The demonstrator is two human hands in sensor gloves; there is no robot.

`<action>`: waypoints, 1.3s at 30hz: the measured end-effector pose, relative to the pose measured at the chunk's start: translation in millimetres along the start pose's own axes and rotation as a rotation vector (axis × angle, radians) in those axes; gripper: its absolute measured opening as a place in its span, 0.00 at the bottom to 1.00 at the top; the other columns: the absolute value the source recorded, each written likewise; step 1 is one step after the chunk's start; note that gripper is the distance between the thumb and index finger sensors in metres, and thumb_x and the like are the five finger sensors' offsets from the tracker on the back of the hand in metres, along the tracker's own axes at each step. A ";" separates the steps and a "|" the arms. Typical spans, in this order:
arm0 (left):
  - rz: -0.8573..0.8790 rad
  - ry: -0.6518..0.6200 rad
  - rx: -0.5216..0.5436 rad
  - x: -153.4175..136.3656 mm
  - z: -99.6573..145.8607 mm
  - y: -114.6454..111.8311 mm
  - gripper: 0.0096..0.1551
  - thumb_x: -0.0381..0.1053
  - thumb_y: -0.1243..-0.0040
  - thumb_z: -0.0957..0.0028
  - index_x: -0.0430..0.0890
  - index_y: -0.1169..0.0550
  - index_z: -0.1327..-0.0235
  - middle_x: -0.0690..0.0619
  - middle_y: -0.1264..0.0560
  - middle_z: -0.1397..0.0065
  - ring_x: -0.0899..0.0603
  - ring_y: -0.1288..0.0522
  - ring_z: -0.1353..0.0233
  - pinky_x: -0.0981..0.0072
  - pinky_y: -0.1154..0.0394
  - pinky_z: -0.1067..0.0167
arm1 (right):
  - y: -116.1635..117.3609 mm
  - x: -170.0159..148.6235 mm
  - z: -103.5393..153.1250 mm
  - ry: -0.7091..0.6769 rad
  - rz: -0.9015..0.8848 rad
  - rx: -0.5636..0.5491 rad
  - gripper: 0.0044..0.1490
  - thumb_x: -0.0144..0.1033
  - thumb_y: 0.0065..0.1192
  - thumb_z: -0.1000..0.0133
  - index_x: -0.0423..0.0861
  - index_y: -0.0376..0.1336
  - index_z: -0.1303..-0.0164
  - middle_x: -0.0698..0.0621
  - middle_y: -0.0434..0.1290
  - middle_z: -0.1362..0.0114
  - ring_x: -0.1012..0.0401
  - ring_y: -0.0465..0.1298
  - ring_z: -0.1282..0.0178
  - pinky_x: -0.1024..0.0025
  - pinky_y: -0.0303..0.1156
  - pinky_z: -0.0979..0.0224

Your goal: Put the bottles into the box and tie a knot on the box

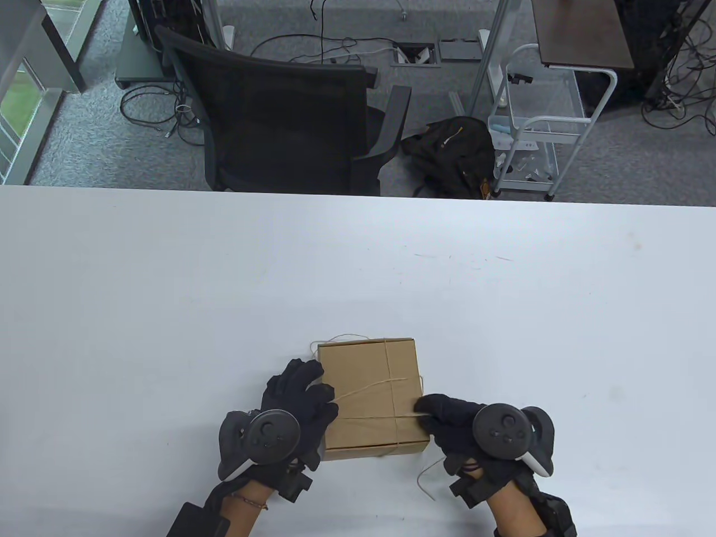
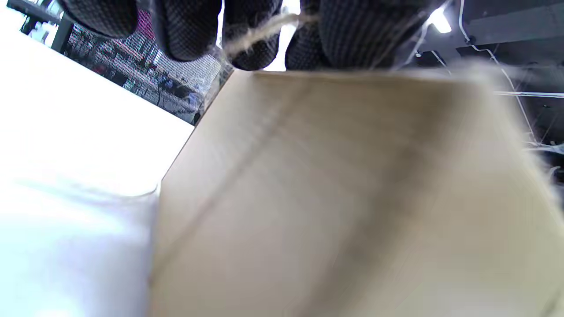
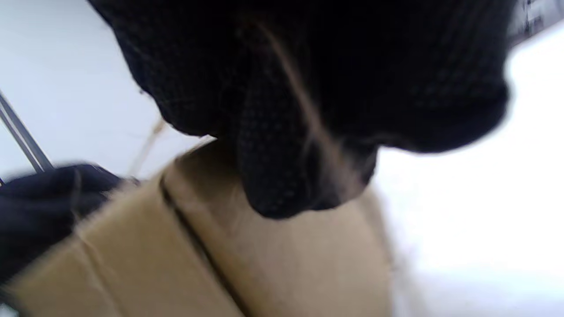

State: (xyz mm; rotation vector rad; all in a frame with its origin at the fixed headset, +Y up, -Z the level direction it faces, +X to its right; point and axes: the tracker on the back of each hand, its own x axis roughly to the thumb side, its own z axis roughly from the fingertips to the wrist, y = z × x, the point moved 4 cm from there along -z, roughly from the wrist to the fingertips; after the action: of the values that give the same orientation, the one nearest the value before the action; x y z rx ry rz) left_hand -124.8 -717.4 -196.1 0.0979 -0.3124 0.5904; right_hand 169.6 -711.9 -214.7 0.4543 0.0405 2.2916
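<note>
String (image 1: 369, 387) crosses the shut box (image 1: 366, 380) near us on the table (image 1: 168, 291). Our left hand (image 1: 299, 400) and right hand (image 1: 447, 417) each pinch it. If we pull unevenly, it may slip off a corner.

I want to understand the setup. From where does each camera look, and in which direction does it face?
Table view: high, looks down over the table to a chair; shows the left hand, the right hand, the box.
Left wrist view: low beside the box, faces up along it; gloved fingers at the top.
Right wrist view: close over the box; fingers fill the top.
All share the box and string.
</note>
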 end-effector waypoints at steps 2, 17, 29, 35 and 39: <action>-0.018 0.001 0.007 -2.4 -1.1 0.4 0.24 0.55 0.32 0.47 0.47 0.18 0.40 0.33 0.29 0.17 0.20 0.31 0.22 0.21 0.34 0.33 | -0.7 -16.4 -0.6 0.038 -0.208 0.018 0.25 0.40 0.76 0.52 0.40 0.79 0.51 0.45 0.88 0.62 0.59 0.88 0.74 0.66 0.87 0.71; -0.017 0.005 0.004 -1.4 -2.9 -3.0 0.25 0.55 0.34 0.46 0.46 0.20 0.39 0.34 0.29 0.18 0.22 0.31 0.22 0.21 0.37 0.32 | -25.3 -1.5 8.2 -0.101 0.225 -0.326 0.36 0.31 0.61 0.45 0.42 0.62 0.23 0.27 0.48 0.18 0.26 0.46 0.26 0.26 0.49 0.29; -0.039 -0.012 0.019 3.3 0.4 -1.5 0.25 0.55 0.33 0.46 0.44 0.19 0.40 0.35 0.28 0.19 0.23 0.29 0.22 0.20 0.38 0.32 | 78.2 45.0 -3.6 -0.288 0.272 0.233 0.57 0.58 0.50 0.45 0.40 0.33 0.18 0.35 0.33 0.15 0.39 0.27 0.22 0.33 0.24 0.29; 0.124 -0.159 0.031 10.7 3.3 19.9 0.26 0.54 0.29 0.49 0.46 0.17 0.39 0.39 0.29 0.16 0.24 0.35 0.17 0.16 0.42 0.31 | 75.7 37.5 -4.8 -0.302 0.214 0.213 0.58 0.59 0.52 0.45 0.44 0.30 0.20 0.36 0.36 0.14 0.39 0.30 0.20 0.34 0.25 0.28; 0.136 -0.267 -0.110 15.2 2.9 19.4 0.25 0.54 0.25 0.52 0.48 0.13 0.42 0.40 0.29 0.15 0.23 0.38 0.15 0.13 0.46 0.31 | 76.0 37.4 -4.7 -0.310 0.228 0.206 0.52 0.59 0.51 0.45 0.54 0.33 0.19 0.35 0.37 0.14 0.38 0.31 0.19 0.33 0.26 0.28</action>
State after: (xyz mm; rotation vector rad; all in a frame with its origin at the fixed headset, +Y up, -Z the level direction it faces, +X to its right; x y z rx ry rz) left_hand -124.5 -693.9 -188.4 0.0491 -0.6138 0.6943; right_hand 91.2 -737.3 -194.7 0.9598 0.0741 2.4218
